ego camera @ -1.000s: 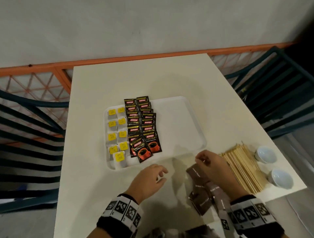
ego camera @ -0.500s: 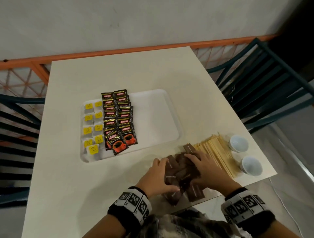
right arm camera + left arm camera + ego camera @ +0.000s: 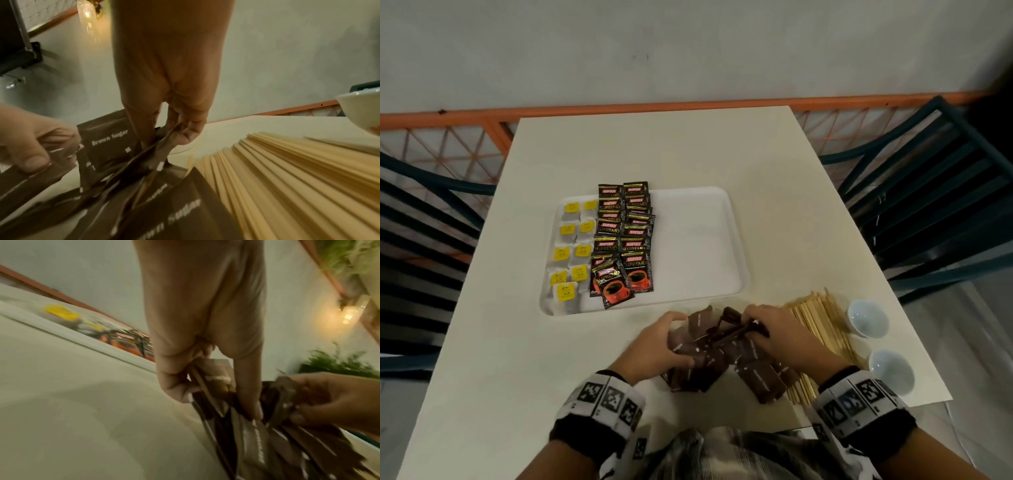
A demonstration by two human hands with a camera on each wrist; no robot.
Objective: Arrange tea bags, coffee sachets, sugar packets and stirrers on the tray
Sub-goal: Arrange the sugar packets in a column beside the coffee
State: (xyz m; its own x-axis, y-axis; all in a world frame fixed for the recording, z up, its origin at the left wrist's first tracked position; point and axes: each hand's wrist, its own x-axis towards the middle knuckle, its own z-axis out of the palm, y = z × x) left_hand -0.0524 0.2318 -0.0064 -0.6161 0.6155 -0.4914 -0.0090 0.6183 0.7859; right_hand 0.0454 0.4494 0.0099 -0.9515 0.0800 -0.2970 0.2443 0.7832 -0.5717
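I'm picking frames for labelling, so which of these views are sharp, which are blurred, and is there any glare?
Head view: fairly sharp, the coffee sachets readable, edges bent by the wide lens. Left wrist view: motion-blurred, the tray smeared, a lamp flaring. Right wrist view: the sugar packets readable near the hands, nearer ones blurred, the stirrers soft.

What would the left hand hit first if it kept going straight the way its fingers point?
Likely the right hand: the left hand points across the brown sugar packets that both hold. Depth is unclear.

Dim warm light, blurred wrist views, wide-angle distortion
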